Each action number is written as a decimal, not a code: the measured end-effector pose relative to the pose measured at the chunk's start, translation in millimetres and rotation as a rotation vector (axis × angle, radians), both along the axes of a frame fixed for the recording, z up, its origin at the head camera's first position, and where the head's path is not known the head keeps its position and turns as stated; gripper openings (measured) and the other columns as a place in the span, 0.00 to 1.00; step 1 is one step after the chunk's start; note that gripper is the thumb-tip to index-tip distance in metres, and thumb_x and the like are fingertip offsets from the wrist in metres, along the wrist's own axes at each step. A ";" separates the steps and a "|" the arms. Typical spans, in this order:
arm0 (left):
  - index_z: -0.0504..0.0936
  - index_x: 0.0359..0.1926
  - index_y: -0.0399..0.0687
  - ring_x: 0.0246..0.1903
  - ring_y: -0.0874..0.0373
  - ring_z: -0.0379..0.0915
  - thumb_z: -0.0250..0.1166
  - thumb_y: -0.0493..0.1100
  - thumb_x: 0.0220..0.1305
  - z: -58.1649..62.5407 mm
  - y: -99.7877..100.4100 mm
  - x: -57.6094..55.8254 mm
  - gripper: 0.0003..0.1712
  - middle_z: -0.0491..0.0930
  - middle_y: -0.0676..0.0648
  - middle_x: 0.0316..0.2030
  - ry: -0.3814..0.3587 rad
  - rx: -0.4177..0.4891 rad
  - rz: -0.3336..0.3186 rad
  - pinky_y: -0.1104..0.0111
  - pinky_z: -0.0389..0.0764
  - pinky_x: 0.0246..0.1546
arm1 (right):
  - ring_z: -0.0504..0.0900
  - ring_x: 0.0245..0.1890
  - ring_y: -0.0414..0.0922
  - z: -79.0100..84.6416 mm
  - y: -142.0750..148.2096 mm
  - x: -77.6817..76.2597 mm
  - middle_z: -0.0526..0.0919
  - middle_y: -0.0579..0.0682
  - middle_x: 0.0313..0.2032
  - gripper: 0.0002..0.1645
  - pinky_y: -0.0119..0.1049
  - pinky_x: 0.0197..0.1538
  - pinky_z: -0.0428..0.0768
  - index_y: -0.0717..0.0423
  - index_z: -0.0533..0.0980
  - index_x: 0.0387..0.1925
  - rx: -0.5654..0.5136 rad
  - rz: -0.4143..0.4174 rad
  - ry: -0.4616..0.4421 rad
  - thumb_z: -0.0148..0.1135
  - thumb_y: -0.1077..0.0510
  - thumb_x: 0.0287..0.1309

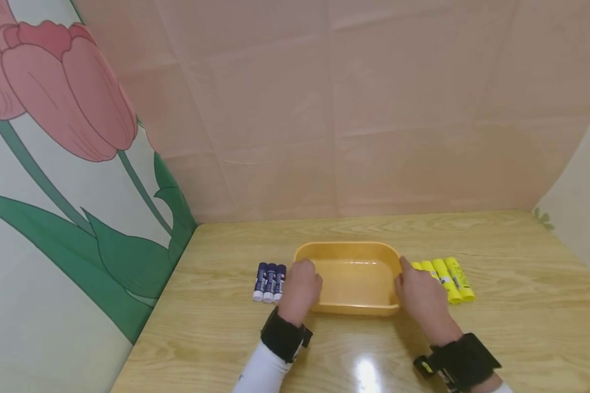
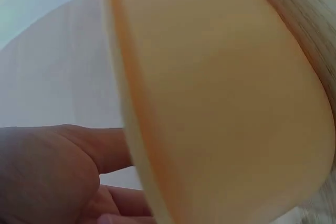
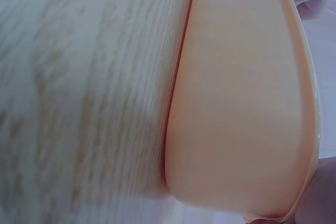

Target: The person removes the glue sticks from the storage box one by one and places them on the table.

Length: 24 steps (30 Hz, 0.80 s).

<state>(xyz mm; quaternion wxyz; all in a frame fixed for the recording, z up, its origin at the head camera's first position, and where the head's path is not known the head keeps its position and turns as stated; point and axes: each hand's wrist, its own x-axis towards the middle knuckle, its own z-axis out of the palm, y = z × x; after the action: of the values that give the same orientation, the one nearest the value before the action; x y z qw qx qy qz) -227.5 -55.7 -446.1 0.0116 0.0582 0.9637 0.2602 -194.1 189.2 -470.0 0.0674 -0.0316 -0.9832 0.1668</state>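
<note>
A shallow yellow-orange plastic basin (image 1: 356, 309) with rounded corners stands on the wooden table, nothing inside it. My left hand (image 1: 301, 286) grips its left rim, and my right hand (image 1: 422, 292) holds the right rim with curled fingers. From the left wrist, the basin's outer wall (image 2: 226, 98) fills the view, the left hand (image 2: 58, 174) at its rim. The right wrist view has the basin wall (image 3: 241, 98) close to the tabletop, with part of the right hand (image 3: 319, 195) at the lower right.
Several dark blue glue sticks (image 1: 270, 281) with white ends lie side by side left of the basin. Several yellow glue sticks (image 1: 454, 279) lie in a row to its right, partly behind the right hand. A pink-brown covered wall (image 1: 334, 136) rises behind the table (image 1: 192, 349).
</note>
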 end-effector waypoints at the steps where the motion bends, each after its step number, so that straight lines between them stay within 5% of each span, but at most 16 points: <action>1: 0.78 0.31 0.36 0.21 0.54 0.69 0.59 0.36 0.66 -1.3 1.9 -0.4 0.07 0.73 0.45 0.24 0.004 -0.020 0.001 0.66 0.72 0.19 | 0.69 0.17 0.49 0.2 0.1 0.2 0.74 0.58 0.21 0.30 0.41 0.17 0.67 0.71 0.65 0.67 0.000 0.000 0.001 0.51 0.59 0.68; 9: 0.79 0.28 0.40 0.22 0.53 0.74 0.61 0.34 0.62 -16.7 12.2 -5.3 0.06 0.77 0.44 0.26 0.148 -0.181 -0.009 0.63 0.75 0.17 | 0.69 0.17 0.48 -0.5 0.5 1.3 0.73 0.56 0.20 0.30 0.39 0.17 0.67 0.71 0.64 0.67 -0.004 0.007 -0.008 0.51 0.59 0.68; 16: 0.80 0.32 0.39 0.23 0.51 0.76 0.61 0.33 0.63 -20.7 16.3 -9.2 0.03 0.78 0.43 0.26 0.186 -0.126 0.052 0.62 0.77 0.19 | 0.68 0.17 0.48 -3.2 0.2 0.7 0.72 0.55 0.20 0.30 0.38 0.17 0.66 0.71 0.64 0.67 -0.002 0.002 -0.001 0.51 0.59 0.68; 24: 0.82 0.33 0.39 0.25 0.52 0.77 0.65 0.34 0.57 -28.2 17.5 -9.2 0.02 0.80 0.42 0.27 0.158 -0.130 -0.002 0.61 0.79 0.24 | 0.68 0.17 0.48 -2.5 0.2 -1.3 0.71 0.56 0.20 0.30 0.38 0.17 0.66 0.71 0.64 0.67 -0.003 -0.006 0.011 0.51 0.59 0.68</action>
<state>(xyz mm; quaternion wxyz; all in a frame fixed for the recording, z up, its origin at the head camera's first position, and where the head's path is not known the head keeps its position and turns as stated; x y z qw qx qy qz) -236.6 -38.2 -474.3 -0.0606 0.0786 0.9764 0.1916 -195.3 189.3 -472.5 0.0735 -0.0336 -0.9824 0.1682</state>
